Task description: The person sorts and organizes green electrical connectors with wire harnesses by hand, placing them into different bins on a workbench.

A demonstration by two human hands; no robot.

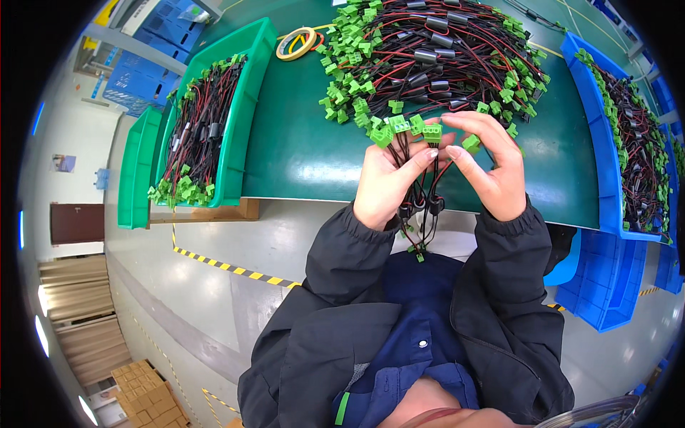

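Over the table's near edge, my left hand [380, 184] is closed round a small bunch of black cables [422, 187]. Green terminal connectors [398, 125] fan out above its thumb, and the lower ends dangle in front of my jacket. Close on the right, my right hand [497, 171] is curled with thumb and fingers bent toward the bunch. One green connector [471, 143] shows inside its curl, with a red-and-black wire by the thumb tip. Its fingertips come close to another green connector [432, 133] of the bunch; whether they touch is unclear.
Beyond my hands lies a big heap of similar cables [435, 57] on the green tabletop [300, 157]. A green bin [232, 153] of cables stands left, a blue bin [596, 143] of cables right. Tape rolls [297, 44] lie at the back left. An empty blue crate [603, 289] sits lower right.
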